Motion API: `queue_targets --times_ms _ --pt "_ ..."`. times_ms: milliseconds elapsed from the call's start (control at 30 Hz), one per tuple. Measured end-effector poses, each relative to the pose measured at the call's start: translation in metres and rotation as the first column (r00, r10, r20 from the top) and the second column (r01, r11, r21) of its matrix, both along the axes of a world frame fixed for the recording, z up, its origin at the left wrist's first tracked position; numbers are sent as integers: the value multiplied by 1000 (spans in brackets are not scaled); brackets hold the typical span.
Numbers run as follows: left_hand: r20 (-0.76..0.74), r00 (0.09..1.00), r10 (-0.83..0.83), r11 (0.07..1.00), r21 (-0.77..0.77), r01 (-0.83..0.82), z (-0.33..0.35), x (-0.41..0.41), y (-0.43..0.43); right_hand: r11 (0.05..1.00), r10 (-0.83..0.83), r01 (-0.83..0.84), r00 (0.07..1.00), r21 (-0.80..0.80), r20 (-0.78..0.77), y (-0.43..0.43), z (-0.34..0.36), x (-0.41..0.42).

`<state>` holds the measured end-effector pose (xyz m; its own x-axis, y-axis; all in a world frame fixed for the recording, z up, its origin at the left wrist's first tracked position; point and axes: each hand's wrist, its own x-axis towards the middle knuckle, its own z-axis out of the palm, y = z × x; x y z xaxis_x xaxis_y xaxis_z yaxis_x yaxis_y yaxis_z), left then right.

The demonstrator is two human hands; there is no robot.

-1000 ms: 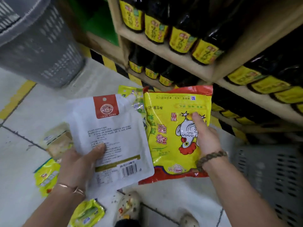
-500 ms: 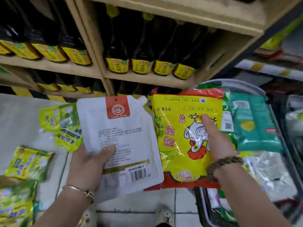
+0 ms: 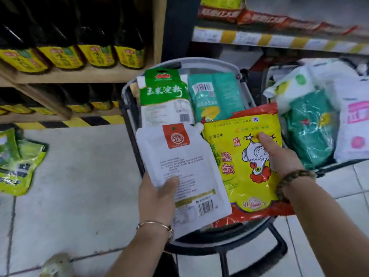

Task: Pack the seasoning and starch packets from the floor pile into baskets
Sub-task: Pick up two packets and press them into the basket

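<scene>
A white pouch [image 3: 191, 168] with a red label and a barcode sits at the centre of the frame. The left hand [image 3: 157, 198] grasps it from below, thumb pressed on its printed face. Just beside it, to the right and partly tucked behind its edge, is a yellow packet [image 3: 231, 148] with red borders and a rooster drawing. The right hand [image 3: 281, 158] grasps this one, thumb laid over the rooster. Both are held over a grey basket [image 3: 201, 60], above its near half.

Inside the basket, toward the top of the frame, lie a green-and-white starch packet [image 3: 163, 92] and, to its right, a teal packet [image 3: 215, 94]. A thin bangle [image 3: 154, 224] circles the left wrist and a beaded bracelet [image 3: 293, 176] the right.

At the right edge stands a second basket [image 3: 329, 166] filled with a teal bag [image 3: 311, 126] and white bags. On the tiled floor [image 3: 79, 176] at the left edge lie green-yellow packets [image 3: 20, 166], well apart from the baskets. In the upper left, a wooden shelf [image 3: 89, 75] carries dark bottles [image 3: 93, 54] with yellow labels. Red packs [image 3: 259, 19] sit blurred at the upper right.
</scene>
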<state>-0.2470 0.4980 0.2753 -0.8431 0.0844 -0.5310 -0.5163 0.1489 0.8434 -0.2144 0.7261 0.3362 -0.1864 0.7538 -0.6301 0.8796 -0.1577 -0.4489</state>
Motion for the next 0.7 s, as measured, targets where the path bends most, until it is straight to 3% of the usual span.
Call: queue_targets --times_ms 200,267,400,467,533,567,633,700 --pt "14 999 -38 967 -250 41 -33 39 34 998 -63 64 994 6 -86 28 -40 25" --pt "37 998 -45 950 -307 54 -33 48 39 998 -26 28 999 63 -32 31 -54 28" --pt "40 999 -18 933 -360 31 -27 59 40 929 189 -203 979 310 75 25 -72 39" --pt "-101 989 -109 902 -428 56 -25 58 36 832 328 -333 940 444 89 23 -76 42" --pt "-278 881 -382 782 -605 148 -31 50 36 692 481 -503 856 518 189 24 -77 39" --pt "-297 800 -522 702 -682 205 -34 44 39 611 557 -592 793 525 246 25 -77 35" --pt "-256 655 -711 548 -785 288 -41 30 51 488 673 -727 666 484 321 26 -77 28" --pt "-176 596 -783 444 -830 338 -49 17 65 443 725 -783 599 436 340 25 -84 22"
